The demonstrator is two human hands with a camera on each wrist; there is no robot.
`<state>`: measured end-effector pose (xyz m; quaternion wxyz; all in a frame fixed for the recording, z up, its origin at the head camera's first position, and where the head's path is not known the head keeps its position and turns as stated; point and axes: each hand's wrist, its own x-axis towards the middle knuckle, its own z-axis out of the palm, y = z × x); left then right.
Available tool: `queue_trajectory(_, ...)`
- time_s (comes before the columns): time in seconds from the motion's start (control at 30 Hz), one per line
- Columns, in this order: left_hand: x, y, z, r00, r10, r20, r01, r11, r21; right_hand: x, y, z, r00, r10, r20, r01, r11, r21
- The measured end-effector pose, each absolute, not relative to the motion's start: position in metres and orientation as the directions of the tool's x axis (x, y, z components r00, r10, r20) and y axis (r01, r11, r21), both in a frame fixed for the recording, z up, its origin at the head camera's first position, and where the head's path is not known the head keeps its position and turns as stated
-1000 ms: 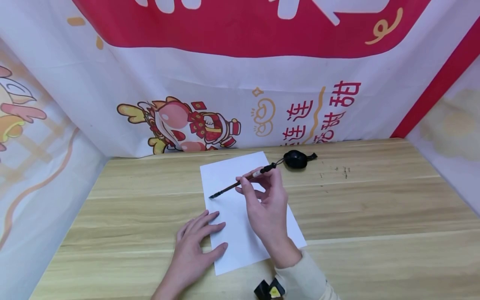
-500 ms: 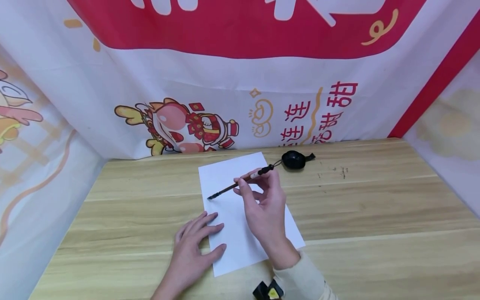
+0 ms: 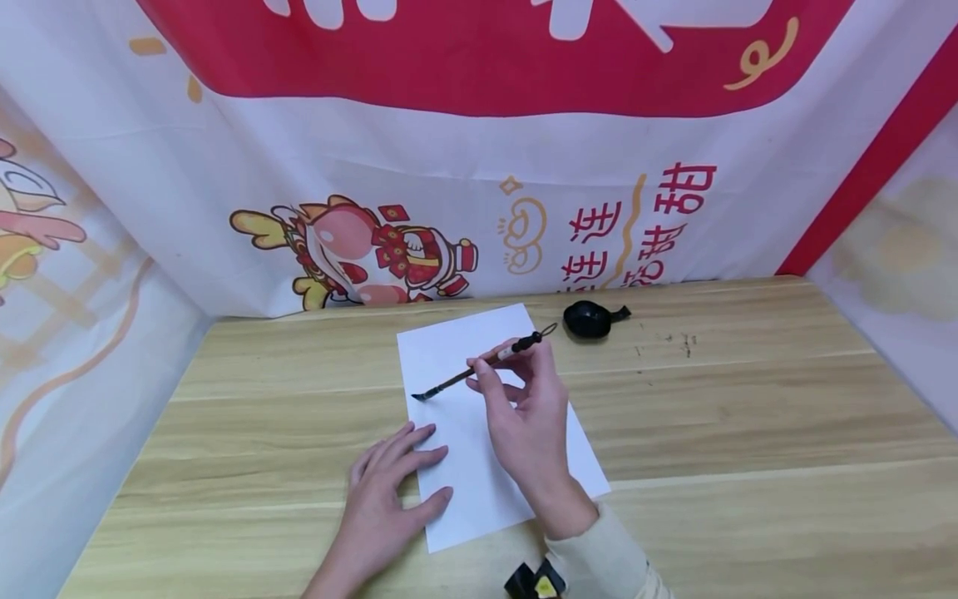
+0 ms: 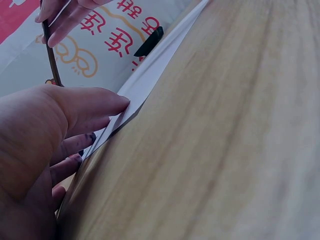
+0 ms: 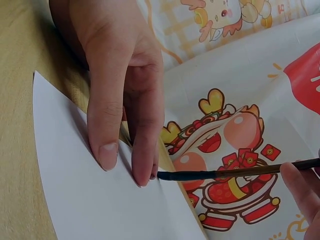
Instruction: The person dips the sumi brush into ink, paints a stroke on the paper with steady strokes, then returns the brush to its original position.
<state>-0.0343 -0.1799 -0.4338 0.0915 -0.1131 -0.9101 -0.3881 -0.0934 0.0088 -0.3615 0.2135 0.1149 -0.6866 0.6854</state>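
A blank-looking white sheet of paper (image 3: pixel 479 491) lies at a slant on the wooden table. My right hand (image 3: pixel 535 424) pinches a writing brush (image 3: pixel 452 381) between thumb and fingers, low over the sheet. The dark brush tip is bent and right at the paper near its left edge. In the right wrist view the brush (image 5: pixel 245 171) reaches across toward the fingertips of my left hand (image 5: pixel 112 85). My left hand (image 3: pixel 385 491) rests with fingers spread on the paper's left edge, thumb nearest the viewer. Dark smudges show on its fingers in the left wrist view.
A small black rounded object (image 3: pixel 588 320) with a short tab stands behind the paper's right side. Dark marks (image 3: pixel 683 343) stain the wood farther right. A printed cloth (image 3: pixel 419 150) hangs along the table's back edge. Beside the right sleeve sits a black piece with a yellow patch (image 3: pixel 545 586).
The brush tip has moved slightly left and now bends against the paper. The brush's end loop has come away from the black object in view. My left hand stays put.
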Motion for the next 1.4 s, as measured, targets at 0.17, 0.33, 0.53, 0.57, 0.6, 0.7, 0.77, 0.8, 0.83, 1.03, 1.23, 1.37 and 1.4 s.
queue_trajectory(0.17, -0.0337, -0.1803, -0.434, -0.959, 0.132, 0.249, 0.272, 0.67, 0.691, -0.0939, 0.0084, -0.3622, -0.889, 0.132, 0.439, -0.438, 0.038, -0.898)
queue_trajectory(0.33, -0.0333, -0.1806, -0.434, -0.96, 0.131, 0.246, 0.269, 0.667, 0.695, -0.0938, 0.009, -0.3621, -0.898, 0.13, 0.42, -0.418, 0.044, -0.908)
queue_trajectory(0.53, -0.0329, -0.1802, -0.4342, -0.96, 0.132, 0.248, 0.271, 0.667, 0.694, -0.093, 0.0095, -0.3633, -0.902, 0.133, 0.41, -0.409, 0.041, -0.912)
queue_trajectory(0.57, -0.0329, -0.1801, -0.4343, -0.96, 0.133, 0.247, 0.271, 0.667, 0.694, -0.0929, 0.0095, -0.3636, -0.903, 0.135, 0.408, -0.406, 0.042, -0.913)
queue_trajectory(0.6, -0.033, -0.18, -0.4343, -0.96, 0.133, 0.246, 0.27, 0.667, 0.695, -0.0927, 0.0095, -0.3639, -0.904, 0.137, 0.405, -0.403, 0.042, -0.914)
queue_trajectory(0.7, -0.0335, -0.1799, -0.4341, -0.961, 0.135, 0.24, 0.267, 0.668, 0.694, -0.0925, 0.0099, -0.3643, -0.908, 0.145, 0.394, -0.392, 0.045, -0.919)
queue_trajectory(0.77, -0.0341, -0.18, -0.4339, -0.962, 0.137, 0.236, 0.266, 0.67, 0.693, -0.0925, 0.0102, -0.3638, -0.91, 0.151, 0.386, -0.384, 0.045, -0.922)
queue_trajectory(0.8, -0.0344, -0.1801, -0.4337, -0.962, 0.137, 0.235, 0.265, 0.671, 0.693, -0.0926, 0.0104, -0.3637, -0.91, 0.154, 0.385, -0.383, 0.04, -0.923)
queue_trajectory(0.83, -0.0347, -0.1803, -0.4336, -0.962, 0.138, 0.234, 0.265, 0.672, 0.692, -0.0927, 0.0106, -0.3632, -0.911, 0.156, 0.383, -0.382, 0.038, -0.923)
queue_trajectory(1.03, -0.0357, -0.181, -0.4337, -0.963, 0.138, 0.23, 0.262, 0.673, 0.692, -0.0942, 0.0115, -0.362, -0.906, 0.167, 0.388, -0.394, -0.002, -0.919)
queue_trajectory(1.23, -0.0355, -0.181, -0.4337, -0.967, 0.135, 0.218, 0.251, 0.672, 0.696, -0.0945, 0.0124, -0.3619, -0.901, 0.17, 0.4, -0.404, 0.008, -0.915)
queue_trajectory(1.37, -0.0352, -0.1808, -0.4336, -0.967, 0.133, 0.216, 0.248, 0.673, 0.697, -0.0946, 0.0126, -0.3622, -0.899, 0.169, 0.404, -0.407, 0.016, -0.913)
queue_trajectory(1.4, -0.0352, -0.1808, -0.4336, -0.967, 0.133, 0.216, 0.248, 0.673, 0.697, -0.0945, 0.0127, -0.362, -0.899, 0.168, 0.404, -0.407, 0.017, -0.913)
